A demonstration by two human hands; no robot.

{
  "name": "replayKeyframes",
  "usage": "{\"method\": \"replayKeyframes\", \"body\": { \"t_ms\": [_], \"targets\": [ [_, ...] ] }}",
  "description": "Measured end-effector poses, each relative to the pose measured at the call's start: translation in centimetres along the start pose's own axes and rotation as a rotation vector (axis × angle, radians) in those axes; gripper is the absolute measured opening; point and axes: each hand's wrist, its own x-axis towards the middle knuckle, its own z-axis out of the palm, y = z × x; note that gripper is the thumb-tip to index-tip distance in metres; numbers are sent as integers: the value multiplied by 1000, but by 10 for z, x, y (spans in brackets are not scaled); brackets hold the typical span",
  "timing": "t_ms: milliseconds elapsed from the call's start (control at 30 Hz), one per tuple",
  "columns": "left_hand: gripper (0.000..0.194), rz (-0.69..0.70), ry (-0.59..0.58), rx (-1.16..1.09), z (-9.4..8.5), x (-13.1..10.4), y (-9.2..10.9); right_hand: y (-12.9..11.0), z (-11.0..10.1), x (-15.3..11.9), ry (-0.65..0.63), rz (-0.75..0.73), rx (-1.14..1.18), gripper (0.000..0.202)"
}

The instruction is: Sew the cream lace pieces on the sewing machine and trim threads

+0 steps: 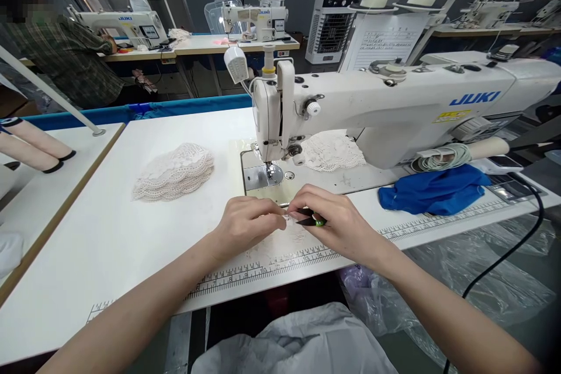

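Note:
Just in front of the sewing machine's needle area [268,172], my two hands meet over the table. My right hand [331,216] is closed around a pair of thread snips [309,221] with dark blades and a green part, the tips pointing left. Thumb and fingertips of my left hand [252,222] pinch the edge of a pale lace piece [284,239], touching my right fingertips. Much of that piece blends into the white tabletop. A stack of cream lace pieces [175,172] lies to the left, and more lace [333,151] rests under the machine arm.
A blue cloth [433,190] and a coil of pale cord [442,158] lie at the right. A printed ruler [263,272] runs along the front edge. Thread cones [35,143] lie far left. Beyond the table a person in a checked shirt [65,58] sits by another machine.

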Motion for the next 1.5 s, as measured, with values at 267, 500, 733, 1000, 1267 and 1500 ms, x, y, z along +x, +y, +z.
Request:
{"method": "replayKeyframes", "body": {
  "t_ms": [267, 500, 733, 1000, 1267, 1500],
  "targets": [
    [14, -41, 9, -61, -1, 0, 1, 4, -5, -3, 122, 18, -23, 14],
    [13, -44, 1, -80, -1, 1, 0, 2, -3, -7, 14, -26, -7, 22],
    [14, -64, -24, -71, 1, -1, 1, 2, -1, -4, 18, -130, -248, 24],
    [16, -94, 3, -90, -1, 5, 3, 4, 5, -1, 180, -254, -531, 7],
    [16, -116, 6, -134, -1, 4, 2, 5, -11, -7, 97, 94, -106, 22],
    [16, -125, 37, -158, -3, 6, 3, -1, -16, -14, -153, 203, 49, 41]
  ]
}}
